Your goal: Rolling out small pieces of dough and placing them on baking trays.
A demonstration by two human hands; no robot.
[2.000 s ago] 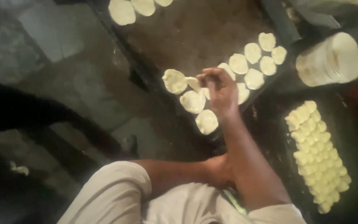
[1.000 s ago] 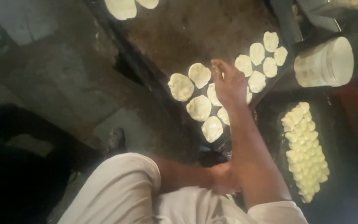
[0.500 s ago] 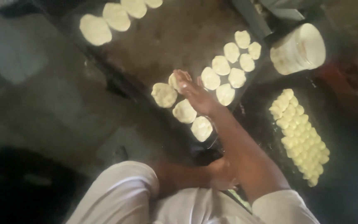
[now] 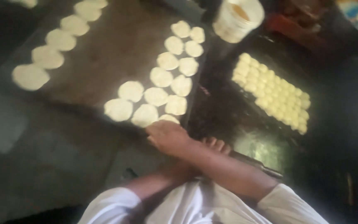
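One broad dark tray (image 4: 117, 49) fills the far left, carrying two rows of flattened dough discs (image 4: 156, 96). Right of it lies a block of small dough balls (image 4: 270, 93), with a pale bucket (image 4: 238, 17) beyond. The right hand (image 4: 168, 137) rests at the tray's near edge, touching the nearest disc (image 4: 168, 118); its grip cannot be made out

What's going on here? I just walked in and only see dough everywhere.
A person sits on the floor beside a dark tray holding flat dough rounds in rows. The right hand rests at the tray's near edge, right beside the closest round. The left hand is hidden behind the arm. To the right lie packed small dough balls, with a pale bucket beyond.
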